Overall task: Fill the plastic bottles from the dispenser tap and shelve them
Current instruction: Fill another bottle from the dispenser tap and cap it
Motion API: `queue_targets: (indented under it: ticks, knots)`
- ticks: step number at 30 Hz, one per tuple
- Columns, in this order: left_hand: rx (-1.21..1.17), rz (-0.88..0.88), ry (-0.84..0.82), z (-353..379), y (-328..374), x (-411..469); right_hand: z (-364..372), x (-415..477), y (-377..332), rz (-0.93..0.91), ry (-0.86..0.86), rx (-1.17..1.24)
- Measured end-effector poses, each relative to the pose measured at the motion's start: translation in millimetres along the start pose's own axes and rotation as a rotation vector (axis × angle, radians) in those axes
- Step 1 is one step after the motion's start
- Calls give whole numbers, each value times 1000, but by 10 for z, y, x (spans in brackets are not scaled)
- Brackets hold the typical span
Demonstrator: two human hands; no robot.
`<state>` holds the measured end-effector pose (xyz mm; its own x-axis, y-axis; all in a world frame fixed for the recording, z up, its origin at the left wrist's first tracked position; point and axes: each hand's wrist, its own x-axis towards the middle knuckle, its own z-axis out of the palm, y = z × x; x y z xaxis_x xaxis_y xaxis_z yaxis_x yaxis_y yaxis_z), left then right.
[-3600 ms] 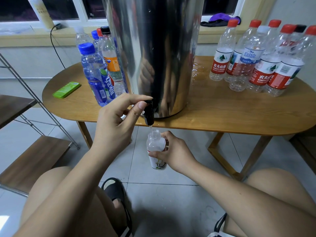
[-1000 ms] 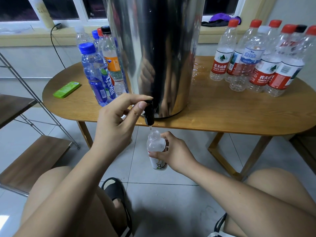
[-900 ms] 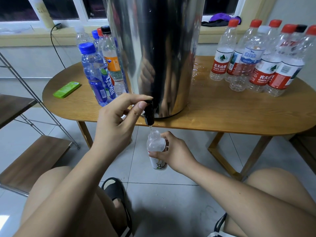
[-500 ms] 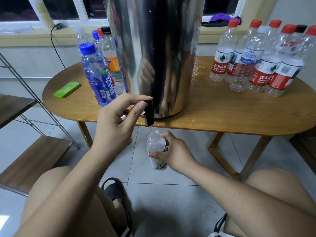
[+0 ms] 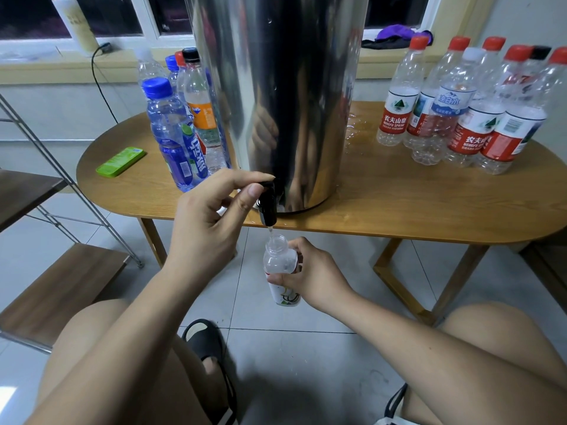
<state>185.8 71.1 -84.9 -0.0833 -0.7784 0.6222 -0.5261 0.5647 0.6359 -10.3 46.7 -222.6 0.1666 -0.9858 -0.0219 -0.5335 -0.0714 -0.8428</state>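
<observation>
Nothing shifted vs 3.6 s ago. Dispenser on surface unmoved. L hand kept pinched on tap lever. R hand kept clamped round uncapped bottle, held just under spout, below surface edge. Thin stream seen entering neck. Judged: fill ongoing, level unclear; shelving not begun.

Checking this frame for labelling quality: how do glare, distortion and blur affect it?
Head view: the steel dispenser carries bright vertical glare streaks and dim reflections; wide-angle distortion bows the table edge and leans the red-capped bottles outward; the bottle under the tap looks sharp, without motion blur.
</observation>
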Motion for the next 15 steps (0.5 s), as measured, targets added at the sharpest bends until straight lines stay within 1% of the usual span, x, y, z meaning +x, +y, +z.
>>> queue_targets:
  ticks: [15]
  knots:
    - [1,-1,6,3,0,-8,5,-2,8,-4,0,-24]
